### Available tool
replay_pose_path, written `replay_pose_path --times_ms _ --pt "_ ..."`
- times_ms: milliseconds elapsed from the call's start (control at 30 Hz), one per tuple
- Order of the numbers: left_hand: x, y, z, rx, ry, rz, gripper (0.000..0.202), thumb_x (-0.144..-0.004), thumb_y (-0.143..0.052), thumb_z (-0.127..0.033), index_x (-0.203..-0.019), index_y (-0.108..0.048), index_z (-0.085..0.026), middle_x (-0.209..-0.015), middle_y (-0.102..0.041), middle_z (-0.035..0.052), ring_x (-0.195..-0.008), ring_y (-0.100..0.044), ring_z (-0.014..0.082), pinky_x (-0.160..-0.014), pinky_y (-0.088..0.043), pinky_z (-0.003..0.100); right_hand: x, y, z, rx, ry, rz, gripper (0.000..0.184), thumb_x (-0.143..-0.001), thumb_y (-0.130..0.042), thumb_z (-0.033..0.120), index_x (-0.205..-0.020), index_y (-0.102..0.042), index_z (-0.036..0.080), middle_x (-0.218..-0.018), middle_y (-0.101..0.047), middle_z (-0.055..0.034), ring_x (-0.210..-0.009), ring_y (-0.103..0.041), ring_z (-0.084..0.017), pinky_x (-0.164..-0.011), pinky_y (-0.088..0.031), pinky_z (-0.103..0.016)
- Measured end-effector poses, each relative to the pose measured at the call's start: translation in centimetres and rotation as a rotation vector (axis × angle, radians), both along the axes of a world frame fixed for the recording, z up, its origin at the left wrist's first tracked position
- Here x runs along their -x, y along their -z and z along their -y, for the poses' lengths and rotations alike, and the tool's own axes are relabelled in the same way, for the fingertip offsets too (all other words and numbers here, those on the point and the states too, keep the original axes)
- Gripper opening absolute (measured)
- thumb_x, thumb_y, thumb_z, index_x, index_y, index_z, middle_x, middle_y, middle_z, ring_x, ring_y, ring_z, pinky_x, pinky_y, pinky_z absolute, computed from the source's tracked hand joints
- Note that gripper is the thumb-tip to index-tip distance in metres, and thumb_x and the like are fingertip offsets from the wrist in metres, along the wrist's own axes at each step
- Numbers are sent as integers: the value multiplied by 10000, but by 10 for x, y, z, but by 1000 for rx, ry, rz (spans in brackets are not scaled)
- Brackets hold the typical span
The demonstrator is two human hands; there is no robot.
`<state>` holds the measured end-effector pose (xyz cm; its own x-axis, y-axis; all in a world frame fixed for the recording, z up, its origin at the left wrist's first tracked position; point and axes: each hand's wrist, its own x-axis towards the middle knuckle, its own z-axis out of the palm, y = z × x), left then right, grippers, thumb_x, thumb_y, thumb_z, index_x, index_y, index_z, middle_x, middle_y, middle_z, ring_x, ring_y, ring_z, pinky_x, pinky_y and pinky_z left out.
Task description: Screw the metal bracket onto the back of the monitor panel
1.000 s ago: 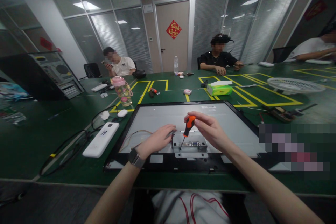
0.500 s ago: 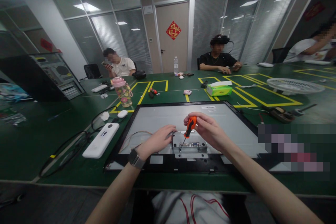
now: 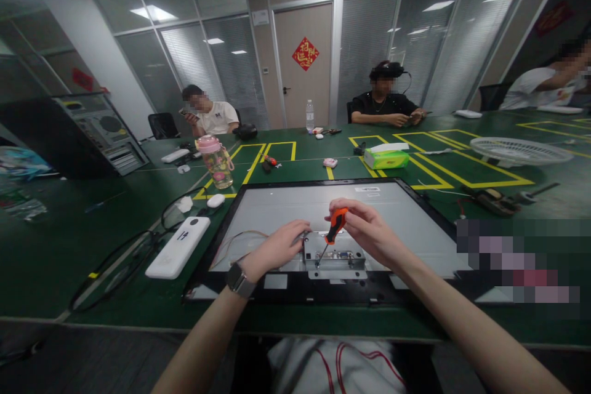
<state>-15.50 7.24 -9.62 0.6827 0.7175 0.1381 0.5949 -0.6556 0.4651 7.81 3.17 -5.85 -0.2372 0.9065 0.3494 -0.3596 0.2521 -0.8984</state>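
Note:
A monitor panel (image 3: 286,209) lies face down in its black frame on the green table, its grey metal back showing. A small metal board cover (image 3: 339,257) with ports sits near its front edge. My right hand (image 3: 369,231) grips an orange-handled screwdriver (image 3: 335,226), its tip down on the left part of the metal cover. My left hand (image 3: 277,246), with a watch on the wrist, rests on the panel with curled fingers touching the cover's left end. Thin wires (image 3: 235,240) run across the panel to the left.
A white flat device (image 3: 178,246) and black cables (image 3: 124,252) lie left of the panel. A pink-lidded bottle (image 3: 215,161), a green tissue box (image 3: 385,156), a white fan grille (image 3: 519,149) and a computer case (image 3: 99,129) stand farther off. Three other people sit at the table's far side.
My right hand has turned the screwdriver handle a little and shifted slightly right; the tip stays on the cover. The left hand has not moved.

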Motion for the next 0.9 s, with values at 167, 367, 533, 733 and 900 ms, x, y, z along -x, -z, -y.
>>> replay_pose_path --times_ms 167,367,533,733,900 --pt "0 -1 1 5 1 -3 412 -894 -465 -82 -1282 -568 -173 -1437 -548 114 -1350 -489 221 -1181 -347 398 -1 -1 0 -5 -37 -17 280 -829 -750 459 -1053 -768 292 -976 -779 -50 -951 -713 -205 -965 -524 -420" --pt "0 -1 1 8 -2 9 408 -884 -464 -74 -1257 -586 -184 -1423 -562 106 -1342 -498 225 -1174 -355 404 0 -1 0 -76 34 92 338 -874 -696 456 -1169 -738 297 -1024 -778 -58 -1010 -711 -233 -993 -516 -453" --pt "1 0 0 6 -4 0 406 -892 -463 -82 -1262 -586 -197 -1433 -556 93 -1350 -491 217 -1169 -361 401 -1 1 0 -247 275 250 222 -835 -747 396 -1026 -788 288 -1045 -726 -57 -943 -687 -226 -878 -555 -382" --pt "-1 -4 2 11 -11 -15 399 -892 -464 -83 -1259 -591 -174 -1438 -550 109 -1355 -488 222 -1178 -350 390 -3 3 0 -220 183 215 310 -942 -608 417 -1212 -720 313 -1024 -763 -55 -1005 -706 -239 -970 -524 -441" --pt "0 -4 3 21 -9 0 398 -892 -471 -87 -1255 -594 -193 -1433 -557 98 -1352 -491 222 -1175 -354 397 -4 3 -2 -218 240 226 218 -856 -722 410 -1037 -782 305 -1041 -734 -39 -916 -703 -218 -831 -577 -368"
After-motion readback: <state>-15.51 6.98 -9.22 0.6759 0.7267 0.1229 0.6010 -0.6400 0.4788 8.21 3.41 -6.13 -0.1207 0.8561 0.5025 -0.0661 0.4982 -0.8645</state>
